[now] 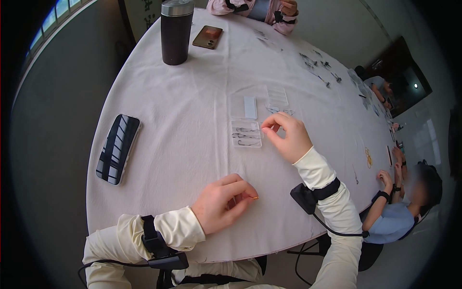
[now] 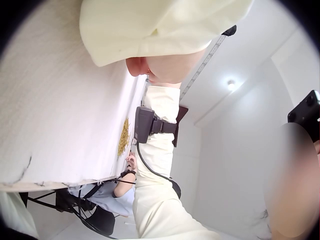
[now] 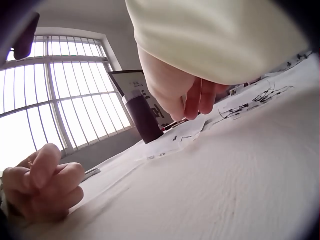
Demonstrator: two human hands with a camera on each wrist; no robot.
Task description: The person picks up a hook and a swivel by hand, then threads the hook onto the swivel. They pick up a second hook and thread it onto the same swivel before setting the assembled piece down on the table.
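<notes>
My left hand (image 1: 225, 202) pinches a tiny golden piece (image 1: 255, 197) between thumb and index finger, low over the cloth. Farther forward, my right hand (image 1: 288, 137) has thumb and index fingertips together at the right edge of a clear plastic box (image 1: 247, 144); whether they hold anything is too small to tell. Several dark hooks (image 1: 248, 142) lie in the box's compartments, and its lid stands open behind, bearing a pale label (image 1: 250, 107). Beyond the right fingers lie thin dark pieces (image 1: 274, 110) beside another clear tray (image 1: 277, 95). The right wrist view shows both hands (image 3: 45, 185) (image 3: 192, 97) with fingers curled.
A black phone (image 1: 118, 149) lies at the left, with a dark tumbler (image 1: 175, 36) and a brown phone (image 1: 208, 37) farther back. Small dark items (image 1: 310, 61) and a yellow pile (image 1: 368, 157) lie on the right. Other people sit around the white-clothed table (image 1: 168, 111).
</notes>
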